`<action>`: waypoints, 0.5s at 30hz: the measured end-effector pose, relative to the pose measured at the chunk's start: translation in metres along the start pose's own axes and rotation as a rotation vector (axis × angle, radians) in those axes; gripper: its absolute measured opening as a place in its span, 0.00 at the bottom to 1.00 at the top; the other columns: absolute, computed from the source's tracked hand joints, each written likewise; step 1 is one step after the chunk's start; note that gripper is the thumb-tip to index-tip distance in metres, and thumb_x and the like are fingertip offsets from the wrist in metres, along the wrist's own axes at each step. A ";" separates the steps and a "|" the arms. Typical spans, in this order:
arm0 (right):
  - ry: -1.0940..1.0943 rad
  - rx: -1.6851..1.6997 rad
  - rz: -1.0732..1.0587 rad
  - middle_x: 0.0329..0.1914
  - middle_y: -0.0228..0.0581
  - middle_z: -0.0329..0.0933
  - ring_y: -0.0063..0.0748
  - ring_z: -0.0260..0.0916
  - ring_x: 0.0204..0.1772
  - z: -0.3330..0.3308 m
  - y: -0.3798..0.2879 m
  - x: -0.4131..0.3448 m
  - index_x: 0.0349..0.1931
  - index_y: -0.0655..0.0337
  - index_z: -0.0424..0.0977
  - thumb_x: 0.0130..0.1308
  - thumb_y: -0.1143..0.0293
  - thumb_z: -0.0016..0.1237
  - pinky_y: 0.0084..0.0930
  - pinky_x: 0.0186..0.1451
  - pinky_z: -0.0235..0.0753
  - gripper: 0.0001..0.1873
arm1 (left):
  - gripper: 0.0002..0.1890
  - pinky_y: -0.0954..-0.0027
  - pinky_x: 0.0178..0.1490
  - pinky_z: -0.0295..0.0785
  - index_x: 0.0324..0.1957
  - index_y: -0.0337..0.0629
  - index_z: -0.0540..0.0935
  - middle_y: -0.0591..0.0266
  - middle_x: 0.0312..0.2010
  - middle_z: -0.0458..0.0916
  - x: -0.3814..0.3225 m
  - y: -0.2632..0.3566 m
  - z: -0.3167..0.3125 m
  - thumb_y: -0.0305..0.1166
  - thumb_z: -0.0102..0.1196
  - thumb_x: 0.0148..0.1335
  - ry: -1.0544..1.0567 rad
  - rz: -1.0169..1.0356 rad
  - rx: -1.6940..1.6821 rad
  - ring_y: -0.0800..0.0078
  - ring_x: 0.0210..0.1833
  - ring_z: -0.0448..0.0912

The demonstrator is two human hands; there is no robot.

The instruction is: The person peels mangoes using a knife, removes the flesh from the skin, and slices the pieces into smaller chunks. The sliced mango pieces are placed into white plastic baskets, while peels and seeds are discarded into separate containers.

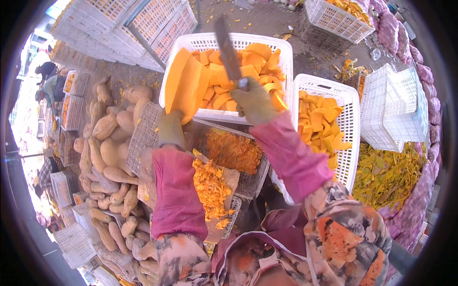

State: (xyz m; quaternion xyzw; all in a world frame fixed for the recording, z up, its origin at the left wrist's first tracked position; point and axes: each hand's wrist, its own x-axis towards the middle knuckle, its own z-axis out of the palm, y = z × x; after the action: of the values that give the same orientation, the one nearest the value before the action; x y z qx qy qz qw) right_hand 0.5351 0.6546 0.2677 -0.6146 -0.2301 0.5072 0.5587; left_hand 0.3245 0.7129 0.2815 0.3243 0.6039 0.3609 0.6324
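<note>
In my gloved left hand [171, 129] is the lower end of a long peeled pumpkin piece [188, 84], hollowed along its length. It is held tilted over the left side of a white plastic crate [229, 116]. My gloved right hand [254, 100] grips a broad-bladed knife [228, 50], its blade pointing away from me above the crate. Cut orange pumpkin chunks [218, 75] fill much of that crate. Below my hands, a mound of pumpkin pulp and seeds [211, 189] lies on a board [232, 178], beside a crate of darker orange pulp [232, 150].
Whole pumpkins [107, 150] are heaped at left. A second white crate [352, 118] at right holds curved pumpkin pieces [318, 121]. Yellow-green peelings [388, 175] lie beyond it, near stacked empty crates [393, 107]. Tall crate stacks [118, 32] stand at upper left. People [53, 87] are at far left.
</note>
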 end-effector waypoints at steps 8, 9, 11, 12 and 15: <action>-0.135 -0.456 0.152 0.26 0.39 0.74 0.30 0.74 0.23 0.006 0.007 -0.004 0.43 0.62 0.73 0.66 0.64 0.55 0.30 0.28 0.74 0.12 | 0.13 0.69 0.25 0.72 0.47 0.31 0.79 0.54 0.31 0.83 0.024 -0.025 -0.008 0.32 0.51 0.68 0.073 0.150 0.204 0.68 0.24 0.80; -0.093 -0.377 0.130 0.26 0.40 0.75 0.31 0.75 0.25 0.004 0.012 0.000 0.42 0.63 0.73 0.66 0.63 0.55 0.31 0.29 0.75 0.13 | 0.13 0.69 0.25 0.72 0.47 0.31 0.80 0.54 0.31 0.83 0.024 -0.026 -0.007 0.32 0.51 0.68 0.119 0.096 0.200 0.68 0.25 0.80; -0.156 -0.588 0.024 0.28 0.41 0.76 0.33 0.77 0.29 0.004 0.024 0.004 0.44 0.63 0.73 0.66 0.63 0.55 0.32 0.33 0.76 0.13 | 0.13 0.70 0.23 0.71 0.51 0.41 0.76 0.57 0.35 0.79 0.024 -0.024 -0.006 0.26 0.51 0.63 -0.027 0.078 0.047 0.67 0.27 0.79; -0.186 -0.693 -0.028 0.29 0.41 0.77 0.34 0.78 0.31 0.005 0.029 0.007 0.44 0.63 0.73 0.65 0.63 0.56 0.32 0.36 0.77 0.14 | 0.13 0.70 0.23 0.71 0.50 0.41 0.76 0.58 0.34 0.79 0.025 -0.023 -0.003 0.26 0.51 0.63 -0.019 0.115 0.051 0.67 0.27 0.79; -0.222 -0.879 -0.116 0.32 0.43 0.80 0.39 0.81 0.36 0.004 0.035 -0.003 0.47 0.63 0.74 0.65 0.62 0.56 0.35 0.41 0.78 0.16 | 0.15 0.71 0.22 0.71 0.52 0.40 0.76 0.57 0.34 0.79 0.021 -0.021 0.005 0.26 0.52 0.63 0.095 0.089 0.122 0.69 0.24 0.77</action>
State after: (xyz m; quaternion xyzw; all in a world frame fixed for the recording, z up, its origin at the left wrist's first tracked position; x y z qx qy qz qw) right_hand 0.5199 0.6443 0.2371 -0.7213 -0.5160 0.3920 0.2446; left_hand 0.3315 0.7196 0.2533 0.3714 0.6390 0.3662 0.5654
